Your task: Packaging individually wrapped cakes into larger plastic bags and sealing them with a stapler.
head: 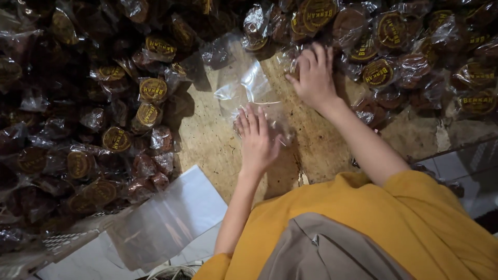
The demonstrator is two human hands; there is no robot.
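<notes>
We've got the left hand (257, 140) flat and spread, palm down, pinning the near end of a clear plastic bag (244, 85) onto the worn board (218, 150) in the middle of the scene. The bag lies limp, running from under those fingers toward the far side, its mouth hard to make out. The right hand (314, 75) is further off & to the right, fingers curled down into the edge of the right-hand heap of wrapped brown cakes (378, 72); whether it actually grips one we can't tell, the fingertips are hidden in the wrap.

To do this bit well, we'd say: keep the left palm light, enough to stop the film sliding w/o sealing the opening shut. Take one pack at a time w/ the right hand, by its body, not by the loose crinkly wrapper, which looks likely to slip or tear.

Another heap of the same packs (116, 140) sits left, and a stack of flat plastic sheets (171, 215) lies near-left, within easy reach.
</notes>
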